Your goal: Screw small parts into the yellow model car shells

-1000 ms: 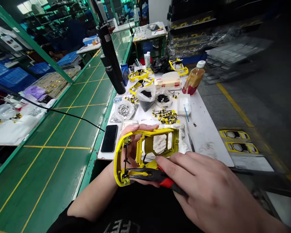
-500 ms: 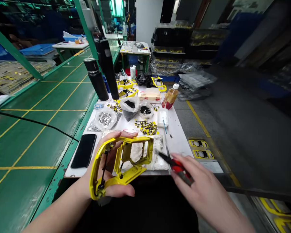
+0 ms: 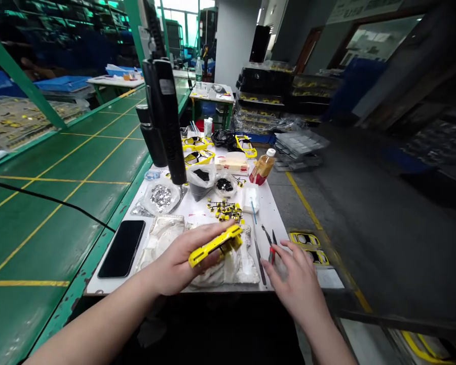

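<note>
My left hand (image 3: 182, 258) is closed around a yellow plastic frame (image 3: 215, 247), tilted nearly edge-on above the white padded rest (image 3: 247, 263). The frame's far side is hidden by my fingers. At the right of the table, my right hand (image 3: 298, 276) has its fingers apart at the red-handled pliers (image 3: 272, 251), whose dark pointed tip faces away from me. The pliers appear to lie on the table beneath the fingertips. Just left of them are metal tweezers (image 3: 260, 261) and another slim dark tool (image 3: 266, 234).
A phone (image 3: 122, 248) lies at left. Behind the rest are small yellow-black parts (image 3: 226, 210), a bag of silvery pieces (image 3: 160, 197), bags of black bits (image 3: 201, 177) and a drink bottle (image 3: 262, 167). A black hanging device (image 3: 167, 121) stands out at back left. Yellow frames (image 3: 304, 238) lie at right.
The yellow frame has turned from showing its open inside to nearly edge-on. My right hand has put the pliers down at the right and opened. The view has shifted.
</note>
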Motion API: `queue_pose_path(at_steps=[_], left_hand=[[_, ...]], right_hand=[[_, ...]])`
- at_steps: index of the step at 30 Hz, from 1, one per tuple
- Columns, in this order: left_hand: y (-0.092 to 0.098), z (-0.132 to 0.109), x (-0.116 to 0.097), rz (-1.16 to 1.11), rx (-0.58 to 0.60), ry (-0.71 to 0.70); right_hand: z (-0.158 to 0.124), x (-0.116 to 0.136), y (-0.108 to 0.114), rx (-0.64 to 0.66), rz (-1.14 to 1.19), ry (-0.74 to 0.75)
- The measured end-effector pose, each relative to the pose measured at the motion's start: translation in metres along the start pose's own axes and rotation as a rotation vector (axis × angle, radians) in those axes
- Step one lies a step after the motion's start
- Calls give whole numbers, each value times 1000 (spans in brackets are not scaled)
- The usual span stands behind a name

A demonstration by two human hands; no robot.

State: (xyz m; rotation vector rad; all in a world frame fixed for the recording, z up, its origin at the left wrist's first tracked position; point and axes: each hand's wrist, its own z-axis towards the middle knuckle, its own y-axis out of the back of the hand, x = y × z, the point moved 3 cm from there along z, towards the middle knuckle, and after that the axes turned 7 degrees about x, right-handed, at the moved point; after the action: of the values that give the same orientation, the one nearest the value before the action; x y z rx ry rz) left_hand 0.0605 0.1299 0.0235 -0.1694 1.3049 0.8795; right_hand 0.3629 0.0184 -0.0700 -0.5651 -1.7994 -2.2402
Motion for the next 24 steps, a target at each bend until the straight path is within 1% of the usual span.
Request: queue_pose_path(at_steps=[1,2,5,7,9,11,13,14,17,19,22,24], left_hand=[[1,2,1,-25,3,32],[1,3,0,-52,2,57],[-1,6,-7,-69,-26,61],[-5,6,-16,-28,-24,4],[-10,5,-25,16,-16,-36],[-17,2,-31,37,-23,-33],[-23,-2,-34,46,-33,-28],[-26,-4,-36,49,-33,-44],[-31,-5,-38,65,-12,-161],[-30,-4,-37,76,8,-190],[-28,0,-30,62,34,-147],[-26,0,-25,20,23,-141]], right_hand=[[0,12,7,-24,118,103],[0,25,14,-20,236,195],[1,68,20,130,474,410],[5,91,16,183,596,473],[9,105,7,172,706,479],[10,109,-5,135,792,462],[8,108,-16,88,864,448],[6,106,-21,64,898,446],[4,101,-32,1,979,479],[6,100,-36,-19,996,500],[13,101,-38,-10,999,485],[17,104,-36,11,1013,467]])
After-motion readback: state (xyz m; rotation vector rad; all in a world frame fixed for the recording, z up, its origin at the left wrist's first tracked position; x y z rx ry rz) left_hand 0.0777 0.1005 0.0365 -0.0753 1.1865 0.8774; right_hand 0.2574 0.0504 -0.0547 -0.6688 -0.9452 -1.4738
